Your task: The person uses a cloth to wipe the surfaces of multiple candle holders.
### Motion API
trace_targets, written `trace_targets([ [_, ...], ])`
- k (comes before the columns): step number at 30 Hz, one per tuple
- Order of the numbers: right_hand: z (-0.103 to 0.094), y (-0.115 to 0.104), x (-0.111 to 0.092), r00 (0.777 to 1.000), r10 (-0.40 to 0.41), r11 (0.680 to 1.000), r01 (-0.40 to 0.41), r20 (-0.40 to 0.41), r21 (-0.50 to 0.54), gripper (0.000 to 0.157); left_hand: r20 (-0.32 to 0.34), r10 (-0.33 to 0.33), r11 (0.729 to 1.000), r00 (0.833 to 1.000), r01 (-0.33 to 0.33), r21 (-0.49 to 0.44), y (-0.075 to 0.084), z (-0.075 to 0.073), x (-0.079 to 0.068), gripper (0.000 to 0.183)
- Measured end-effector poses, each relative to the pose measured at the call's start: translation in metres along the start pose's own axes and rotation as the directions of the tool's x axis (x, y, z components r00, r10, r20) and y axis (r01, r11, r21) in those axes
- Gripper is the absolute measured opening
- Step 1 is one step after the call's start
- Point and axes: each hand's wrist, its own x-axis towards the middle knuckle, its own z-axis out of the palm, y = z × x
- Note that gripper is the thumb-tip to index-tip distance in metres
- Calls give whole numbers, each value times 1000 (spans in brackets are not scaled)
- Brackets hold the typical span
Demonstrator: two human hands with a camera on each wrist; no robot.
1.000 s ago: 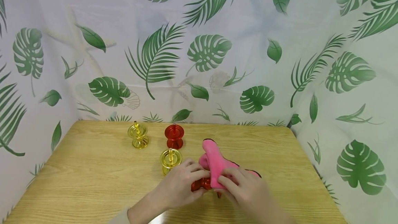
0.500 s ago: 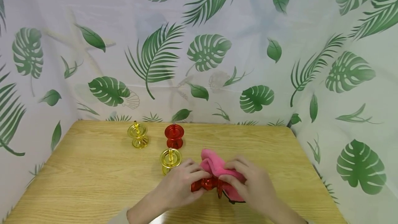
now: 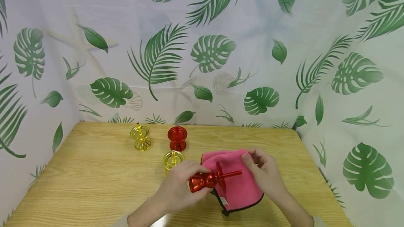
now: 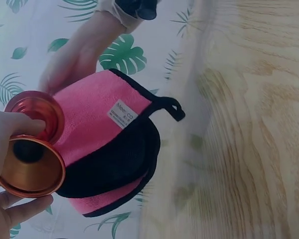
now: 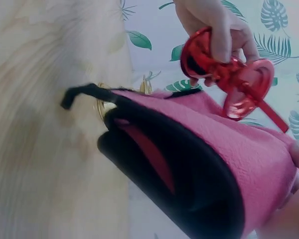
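My left hand (image 3: 176, 183) grips a shiny red metal candle holder (image 3: 197, 183) by its waist, tipped on its side. Its round dish and thin spike point right. A pink cloth (image 3: 236, 197) with black edging lies behind the dish, pinched at its upper right by my right hand (image 3: 266, 172) between thumb and fingers. In the left wrist view the hollow base of the candle holder (image 4: 55, 172) faces the camera, and the cloth (image 4: 89, 129) shows a white label and a black loop. The right wrist view shows the cloth (image 5: 224, 139) folded over, dark inside.
Several more holders stand upright on the wooden table (image 3: 104, 185): a gold one (image 3: 142, 145) at the back left, a red one (image 3: 177, 145) right of it, and a gold one (image 3: 170, 159) close behind my left hand. A leaf-print curtain (image 3: 221, 80) encloses the back and sides.
My right hand has moved up and right, opening out the bunched cloth so it hangs spread behind the candle holder. The holder's dish and spike now show. The standing holders have not moved.
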Motion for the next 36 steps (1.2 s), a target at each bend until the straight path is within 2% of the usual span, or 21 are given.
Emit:
trace_targets([
  [4,6,2,-2,995,58,997,-54,-76,56,19,-92,-73,985,993,57,-160,1,1,3,41],
  [8,16,2,-6,985,108,987,-90,-133,134,20,-132,-203,941,970,156,-300,3,2,8,39],
  [12,28,0,-11,971,154,971,-116,-181,207,20,-144,-365,875,920,286,-389,8,2,17,38],
  [14,34,-2,-15,962,183,962,-133,-202,238,20,-146,-422,843,895,327,-427,11,4,21,38],
  [17,42,-5,-19,949,226,948,-161,-222,276,21,-137,-489,792,861,373,-482,14,6,25,38],
  [21,51,-9,-24,941,255,929,-174,-223,327,19,-77,-549,728,832,431,-534,18,9,27,38],
  [24,54,-11,-26,939,256,921,-166,-229,352,18,-31,-569,695,822,461,-552,19,10,27,36],
  [30,54,-14,-26,931,241,922,-131,-274,364,13,24,-562,663,827,468,-584,18,9,26,47],
  [33,53,-15,-26,934,213,930,-104,-287,353,11,63,-565,649,823,490,-582,18,7,26,59],
  [36,51,-16,-26,941,173,945,-75,-292,320,10,103,-545,640,832,493,-589,17,4,27,65],
])
